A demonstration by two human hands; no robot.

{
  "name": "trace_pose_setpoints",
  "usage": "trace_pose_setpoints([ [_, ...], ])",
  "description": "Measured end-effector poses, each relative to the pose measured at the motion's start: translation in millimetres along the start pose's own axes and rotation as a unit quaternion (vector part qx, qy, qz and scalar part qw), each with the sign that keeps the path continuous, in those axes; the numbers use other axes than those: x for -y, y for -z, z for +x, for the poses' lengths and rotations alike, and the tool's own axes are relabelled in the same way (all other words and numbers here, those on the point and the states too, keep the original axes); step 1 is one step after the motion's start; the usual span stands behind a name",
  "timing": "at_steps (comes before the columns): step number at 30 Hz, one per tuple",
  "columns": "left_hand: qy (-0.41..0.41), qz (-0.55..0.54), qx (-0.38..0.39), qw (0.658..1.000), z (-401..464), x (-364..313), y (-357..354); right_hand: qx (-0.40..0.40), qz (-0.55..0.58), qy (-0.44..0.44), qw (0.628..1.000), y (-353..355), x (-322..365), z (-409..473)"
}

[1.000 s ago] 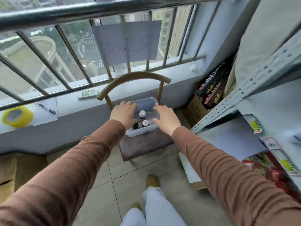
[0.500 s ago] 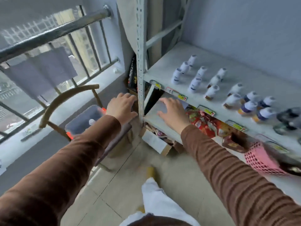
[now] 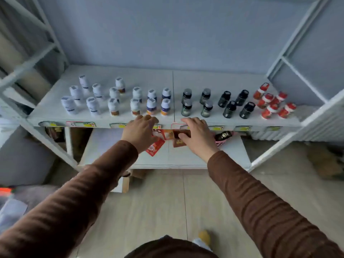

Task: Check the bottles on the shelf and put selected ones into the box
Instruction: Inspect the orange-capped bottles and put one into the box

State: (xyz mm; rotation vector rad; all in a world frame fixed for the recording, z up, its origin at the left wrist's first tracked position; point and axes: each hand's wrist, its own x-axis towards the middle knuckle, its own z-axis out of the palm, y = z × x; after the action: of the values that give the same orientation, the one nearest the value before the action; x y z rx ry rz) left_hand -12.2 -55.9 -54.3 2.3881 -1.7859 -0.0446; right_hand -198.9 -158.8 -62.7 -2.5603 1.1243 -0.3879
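A white shelf [image 3: 230, 79] carries rows of small bottles: white ones [image 3: 92, 105] on the left, dark green ones [image 3: 186, 107] in the middle, black ones [image 3: 229, 108] further right, and red ones [image 3: 268, 110] at the far right. My left hand [image 3: 140, 133] and my right hand [image 3: 197, 135] reach toward the shelf's front edge, just below the bottles. Both hands hold nothing, and their fingers are loosely bent. The box is mostly out of view; only a blurred clear corner [image 3: 11, 207] shows at the lower left.
Price tags [image 3: 81, 124] line the shelf's front edge. A lower shelf [image 3: 186, 157] holds red packets [image 3: 155, 147] and a pink basket [image 3: 220, 142]. Metal uprights [image 3: 290, 47] frame both sides. Tiled floor [image 3: 167, 202] lies beneath my arms.
My view has swung right from the chair with the box to face the shelf. Both hands left the box and now reach toward the bottles' shelf edge.
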Motion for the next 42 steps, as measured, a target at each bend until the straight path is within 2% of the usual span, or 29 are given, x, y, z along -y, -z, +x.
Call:
trace_pose_setpoints([
  [8,-0.042,-0.050,0.013,0.998,110,-180,-45,-0.004,-0.015,-0.039,0.999,74,-184,4],
  [15,-0.073,-0.045,0.021,0.996,189,-277,-74,-0.010,-0.004,-0.056,0.998,114,-294,31],
  [25,-0.119,-0.070,0.017,0.990,295,-345,-111,-0.021,-0.008,-0.087,0.996,141,-409,100],
  [30,-0.131,-0.092,0.022,0.987,332,-370,-126,0.007,-0.026,-0.086,0.996,148,-455,126],
  [36,-0.116,-0.099,0.028,0.988,353,-398,-139,0.106,-0.051,-0.027,0.993,144,-496,153],
  [42,-0.043,-0.124,0.033,0.991,359,-436,-152,0.173,-0.106,0.084,0.976,138,-530,171],
])
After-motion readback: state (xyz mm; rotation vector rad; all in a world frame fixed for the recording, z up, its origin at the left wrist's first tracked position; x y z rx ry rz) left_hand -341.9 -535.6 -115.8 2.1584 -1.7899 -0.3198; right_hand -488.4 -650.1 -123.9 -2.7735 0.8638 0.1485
